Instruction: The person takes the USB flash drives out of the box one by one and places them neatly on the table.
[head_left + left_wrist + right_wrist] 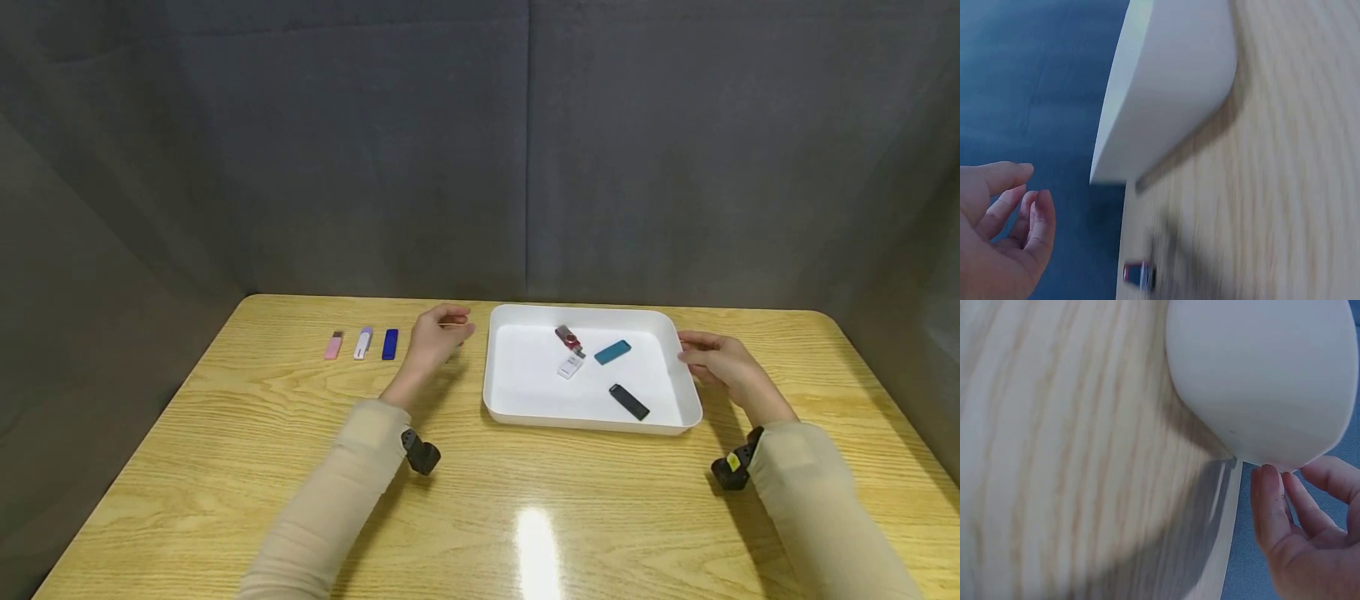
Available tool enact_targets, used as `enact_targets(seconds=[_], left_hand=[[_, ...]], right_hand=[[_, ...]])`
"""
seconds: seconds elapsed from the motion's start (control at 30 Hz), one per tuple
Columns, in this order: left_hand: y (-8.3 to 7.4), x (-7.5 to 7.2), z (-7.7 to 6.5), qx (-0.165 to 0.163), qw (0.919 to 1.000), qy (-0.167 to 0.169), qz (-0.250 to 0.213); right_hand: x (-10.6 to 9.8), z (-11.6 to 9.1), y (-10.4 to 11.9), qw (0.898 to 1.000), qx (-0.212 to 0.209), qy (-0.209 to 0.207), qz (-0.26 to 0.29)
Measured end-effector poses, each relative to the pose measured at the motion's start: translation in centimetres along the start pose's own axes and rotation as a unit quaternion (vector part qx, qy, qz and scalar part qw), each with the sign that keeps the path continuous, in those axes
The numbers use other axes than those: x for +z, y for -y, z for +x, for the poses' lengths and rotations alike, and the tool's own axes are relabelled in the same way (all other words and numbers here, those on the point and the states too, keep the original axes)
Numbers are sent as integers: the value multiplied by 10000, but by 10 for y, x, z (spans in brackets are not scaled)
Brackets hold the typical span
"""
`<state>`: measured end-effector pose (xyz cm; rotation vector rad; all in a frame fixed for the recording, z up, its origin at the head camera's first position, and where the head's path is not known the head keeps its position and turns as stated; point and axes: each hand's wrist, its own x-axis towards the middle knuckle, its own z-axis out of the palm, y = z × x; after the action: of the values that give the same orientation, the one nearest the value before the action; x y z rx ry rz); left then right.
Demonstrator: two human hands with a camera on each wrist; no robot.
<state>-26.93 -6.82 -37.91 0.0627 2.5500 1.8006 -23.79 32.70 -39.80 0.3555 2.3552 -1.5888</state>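
USB sticks (390, 344) lie in 2 places in the head view: 4 inside the white tray (521, 379) and the others on the wooden table (480, 500) to its left. The left hand (437, 336) reaches in over the table just left of the tray, fingertips pointing right and apart from the wall; its fingers are loosely bent and it holds nothing that I can see. Beside its wrist, 1 partly hidden stick (453, 355) shows too little to tell its axis. Left of that hand stand 3 in a row, long axes running away from the person: the blue stick (390, 343), the white-and-purple stick (362, 343), purple end away, and the pink stick (333, 346), connector away. In the tray, the red stick (569, 338) runs from far left to near right, the white stick (570, 365) points its connector far right, the teal stick (612, 352) runs from near left to far right, and the black stick (628, 402) from far left to near right. The right hand (727, 362) is at the tray's right wall, fingers pointing left.

From the left wrist, thumb and fingers bend towards each other with a narrow gap and nothing between; a blurred stick lies below the tray corner, near the table edge.

From the right wrist, lightly bent fingertips touch the tray's outer wall; whether any hooks over the rim, I cannot tell.
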Motion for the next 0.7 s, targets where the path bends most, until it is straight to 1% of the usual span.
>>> enact_targets(seconds=[0.17,0.23,0.33,0.5,0.7], left_hand=[[-6,30,-6,69,9993,286,232],[-8,40,-8,72,9985,428,347],[-9,53,-12,156,9966,627,509],[-9,70,-15,231,9947,846,536],[-9,85,-16,216,9941,947,493]], right_hand=[[0,1,1,9998,-164,69,7],[0,0,2,9995,-228,131,-147],[0,-2,5,9994,-207,123,-251],[1,0,5,9986,-196,96,-490],[0,0,6,9976,-227,117,-644]])
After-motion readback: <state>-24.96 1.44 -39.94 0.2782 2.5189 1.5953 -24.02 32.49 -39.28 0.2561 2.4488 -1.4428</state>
